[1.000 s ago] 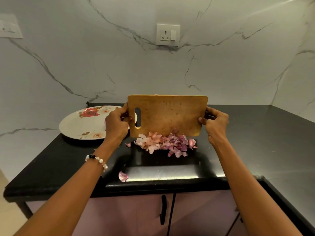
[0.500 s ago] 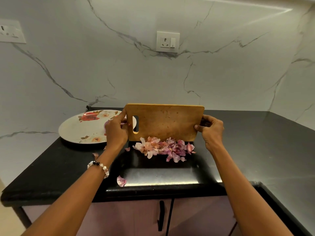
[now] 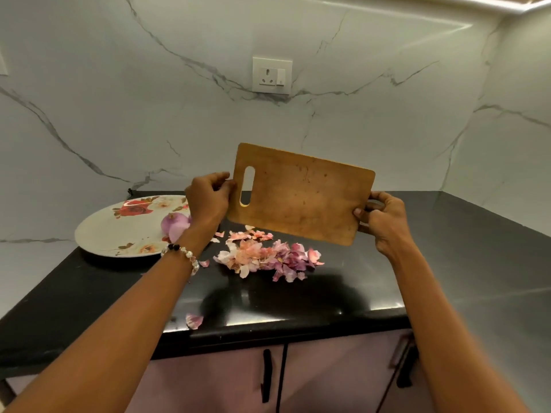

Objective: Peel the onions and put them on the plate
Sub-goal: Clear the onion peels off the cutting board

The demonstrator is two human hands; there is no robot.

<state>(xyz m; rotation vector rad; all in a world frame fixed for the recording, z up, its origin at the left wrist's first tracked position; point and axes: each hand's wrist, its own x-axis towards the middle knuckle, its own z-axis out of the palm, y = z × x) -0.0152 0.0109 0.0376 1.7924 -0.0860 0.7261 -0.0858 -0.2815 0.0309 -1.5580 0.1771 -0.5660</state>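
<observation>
Overhead, both hands, left [image 3: 207,198] and right [image 3: 384,220], clamp the tilted rectangular wooden cutting board [image 3: 301,193]; slipping could scatter pink onion peels [image 3: 265,257] across the black tabletop [image 3: 447,263].

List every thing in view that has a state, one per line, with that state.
cutting board: lifted off the counter, tilted, held at both short ends
left hand: grips the board's handle end
right hand: grips the board's other end
onion: peeled, on the plate
plate: flat on the counter
onion skins: loose pile on the counter below the board
cabinet doors: closed
</observation>
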